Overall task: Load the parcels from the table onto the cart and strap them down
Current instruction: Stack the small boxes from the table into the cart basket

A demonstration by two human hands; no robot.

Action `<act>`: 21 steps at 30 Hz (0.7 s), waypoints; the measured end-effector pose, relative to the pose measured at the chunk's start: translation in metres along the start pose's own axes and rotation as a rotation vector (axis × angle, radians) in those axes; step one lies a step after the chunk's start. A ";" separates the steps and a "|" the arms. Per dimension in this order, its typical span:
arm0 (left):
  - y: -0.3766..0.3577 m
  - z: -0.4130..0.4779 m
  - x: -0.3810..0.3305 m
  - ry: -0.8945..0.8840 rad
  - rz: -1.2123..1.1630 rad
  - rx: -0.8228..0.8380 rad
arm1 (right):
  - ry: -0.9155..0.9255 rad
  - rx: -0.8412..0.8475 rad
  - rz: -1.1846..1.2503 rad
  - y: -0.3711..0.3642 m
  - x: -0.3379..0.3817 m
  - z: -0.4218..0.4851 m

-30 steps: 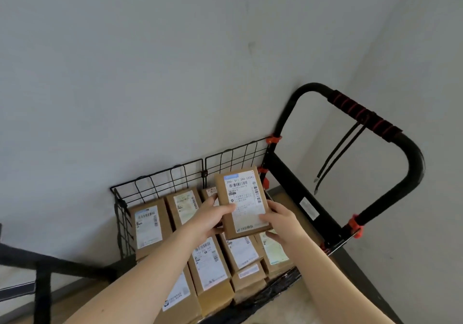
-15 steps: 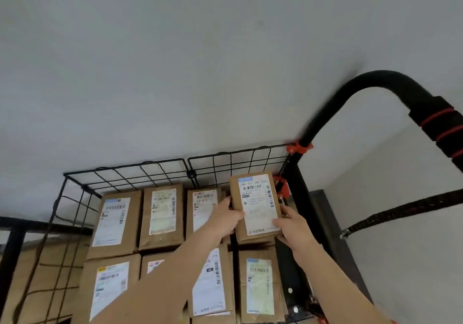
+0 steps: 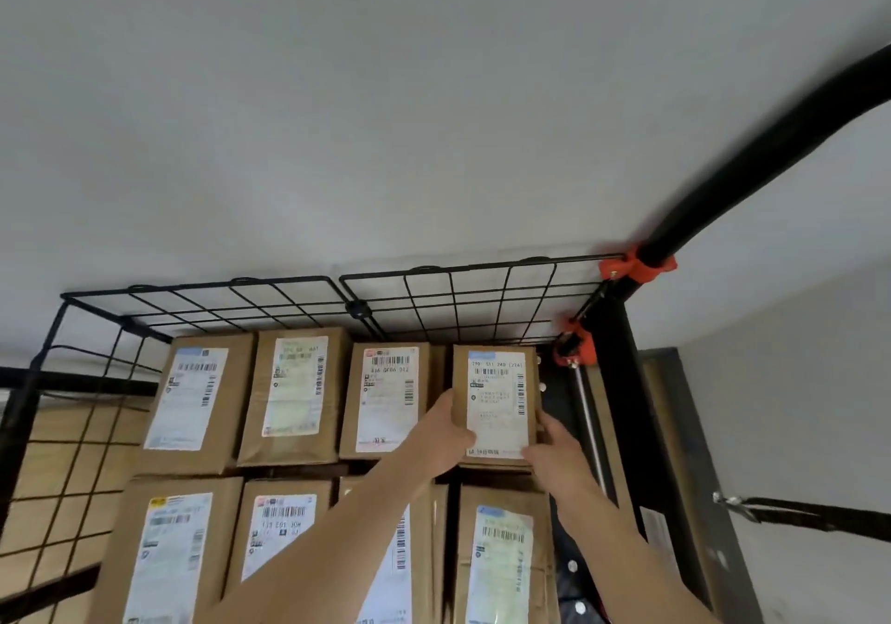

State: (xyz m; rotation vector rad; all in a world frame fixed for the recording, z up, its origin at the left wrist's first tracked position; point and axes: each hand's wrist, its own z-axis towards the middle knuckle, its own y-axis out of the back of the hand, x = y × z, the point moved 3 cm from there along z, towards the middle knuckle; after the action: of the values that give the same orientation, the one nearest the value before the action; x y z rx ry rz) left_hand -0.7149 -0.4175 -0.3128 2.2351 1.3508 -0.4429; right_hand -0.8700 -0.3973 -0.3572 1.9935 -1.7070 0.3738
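Observation:
A brown parcel [image 3: 496, 404] with a white shipping label sits at the right end of the cart's far row, next to the black wire fence [image 3: 434, 305]. My left hand [image 3: 441, 435] grips its left edge and my right hand [image 3: 554, 452] grips its lower right corner. Several other labelled brown parcels [image 3: 294, 394] fill the cart in two rows beside and in front of it. The black cart handle [image 3: 752, 175] rises at the right, fixed with orange clips [image 3: 636, 264].
A black strap with a metal hook [image 3: 733, 500] hangs at the right by the handle post. A grey wall stands right behind the cart. Wire mesh [image 3: 58, 479] closes the cart's left side, with wooden floor beyond it.
Both hands have carried the parcel forward and down into the far right spot of the back row. The view has moved closer over the cart.

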 end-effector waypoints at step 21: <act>0.084 -0.105 0.013 -0.334 0.385 -0.259 | 0.284 -0.147 -0.264 -0.026 0.048 -0.108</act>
State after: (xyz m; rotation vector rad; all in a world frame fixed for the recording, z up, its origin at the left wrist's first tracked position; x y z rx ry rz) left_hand -0.6319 -0.3819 -0.2129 2.0294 0.7401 -0.4471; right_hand -0.8243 -0.3786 -0.2464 1.9218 -1.2453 0.4040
